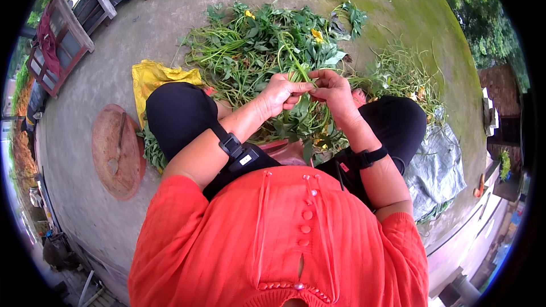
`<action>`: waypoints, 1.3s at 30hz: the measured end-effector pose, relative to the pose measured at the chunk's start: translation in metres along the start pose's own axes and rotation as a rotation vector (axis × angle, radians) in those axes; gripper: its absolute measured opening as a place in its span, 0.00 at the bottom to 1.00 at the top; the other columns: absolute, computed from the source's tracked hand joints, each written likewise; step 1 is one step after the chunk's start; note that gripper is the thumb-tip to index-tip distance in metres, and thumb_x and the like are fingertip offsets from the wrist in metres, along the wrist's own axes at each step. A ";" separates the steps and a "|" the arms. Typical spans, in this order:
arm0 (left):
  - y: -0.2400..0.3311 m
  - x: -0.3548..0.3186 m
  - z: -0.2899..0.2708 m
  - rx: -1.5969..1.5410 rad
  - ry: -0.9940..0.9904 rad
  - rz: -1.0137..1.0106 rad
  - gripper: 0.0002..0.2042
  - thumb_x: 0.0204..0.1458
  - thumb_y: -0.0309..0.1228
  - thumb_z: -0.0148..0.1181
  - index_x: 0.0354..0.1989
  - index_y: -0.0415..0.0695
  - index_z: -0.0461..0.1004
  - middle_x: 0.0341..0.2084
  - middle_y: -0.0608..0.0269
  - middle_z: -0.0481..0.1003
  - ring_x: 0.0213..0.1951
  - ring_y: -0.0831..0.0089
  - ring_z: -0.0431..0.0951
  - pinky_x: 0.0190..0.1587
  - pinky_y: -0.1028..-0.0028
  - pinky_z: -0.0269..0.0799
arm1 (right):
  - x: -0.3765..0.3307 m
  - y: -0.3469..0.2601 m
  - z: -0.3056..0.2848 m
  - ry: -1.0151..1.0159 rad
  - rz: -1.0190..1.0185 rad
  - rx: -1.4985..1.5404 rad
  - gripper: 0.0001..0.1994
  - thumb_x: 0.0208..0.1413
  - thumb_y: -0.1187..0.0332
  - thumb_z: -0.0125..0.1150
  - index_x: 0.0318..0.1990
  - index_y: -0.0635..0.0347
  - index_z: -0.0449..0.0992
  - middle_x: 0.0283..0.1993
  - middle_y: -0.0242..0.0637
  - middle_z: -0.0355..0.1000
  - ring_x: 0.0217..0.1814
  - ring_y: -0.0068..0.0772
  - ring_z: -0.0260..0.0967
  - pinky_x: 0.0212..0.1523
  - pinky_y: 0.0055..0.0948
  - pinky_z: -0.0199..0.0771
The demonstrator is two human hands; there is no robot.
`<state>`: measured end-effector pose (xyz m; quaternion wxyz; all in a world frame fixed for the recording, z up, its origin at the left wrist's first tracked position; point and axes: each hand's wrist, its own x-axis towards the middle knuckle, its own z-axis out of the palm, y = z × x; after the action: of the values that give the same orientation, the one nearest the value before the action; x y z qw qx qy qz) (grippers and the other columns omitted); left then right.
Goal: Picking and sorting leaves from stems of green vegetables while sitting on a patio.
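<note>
Seated over the leafy pile (267, 51), you are pinching one green stem (296, 62) between left hand (282, 92) and right hand (334, 88); keep both grips close together while snapping it cleanly.

top: orange-red ribbed knit, short sleeves, row of round matching buttons down the front, thin drawstrings | legs: black trousers | left forearm: black strap (230, 145) carrying a small black device with a white label | right wrist: black band (371, 156) | hands bare

greens pile (256, 45) crowding ahead, round board (116, 150) left, bare concrete (102, 79) between
</note>
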<state>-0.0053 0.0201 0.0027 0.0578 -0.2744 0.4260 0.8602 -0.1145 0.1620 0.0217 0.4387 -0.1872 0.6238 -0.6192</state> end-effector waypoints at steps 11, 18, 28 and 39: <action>0.015 0.006 -0.020 0.113 0.243 0.149 0.06 0.51 0.31 0.60 0.28 0.42 0.71 0.14 0.68 0.67 0.14 0.82 0.61 0.14 0.80 0.49 | -0.002 0.000 -0.001 0.041 -0.027 -0.114 0.04 0.48 0.77 0.61 0.30 0.66 0.72 0.21 0.29 0.69 0.20 0.19 0.65 0.23 0.19 0.60; 0.015 0.009 -0.053 -0.248 -0.076 0.050 0.12 0.57 0.38 0.55 0.43 0.44 0.69 0.17 0.72 0.61 0.17 0.79 0.59 0.19 0.78 0.54 | 0.001 0.004 -0.006 -0.001 -0.005 0.094 0.04 0.53 0.72 0.58 0.30 0.64 0.72 0.20 0.30 0.69 0.19 0.19 0.65 0.21 0.17 0.57; -0.002 0.012 -0.024 -0.083 -0.207 0.107 0.09 0.52 0.31 0.59 0.39 0.40 0.72 0.19 0.67 0.68 0.17 0.77 0.64 0.17 0.79 0.55 | 0.004 0.017 0.003 0.005 -0.069 -0.242 0.08 0.54 0.71 0.59 0.35 0.68 0.76 0.23 0.29 0.69 0.21 0.17 0.62 0.23 0.19 0.65; 0.008 0.027 -0.068 0.070 0.298 0.102 0.09 0.56 0.33 0.56 0.36 0.39 0.70 0.20 0.62 0.73 0.22 0.70 0.74 0.26 0.70 0.74 | 0.003 0.005 -0.006 0.046 0.003 -0.157 0.06 0.48 0.75 0.63 0.25 0.68 0.74 0.18 0.28 0.67 0.17 0.17 0.61 0.19 0.20 0.60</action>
<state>-0.0025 -0.0405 -0.0389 -0.0401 -0.3748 0.4728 0.7965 -0.1194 0.1639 0.0152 0.4091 -0.2058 0.6805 -0.5720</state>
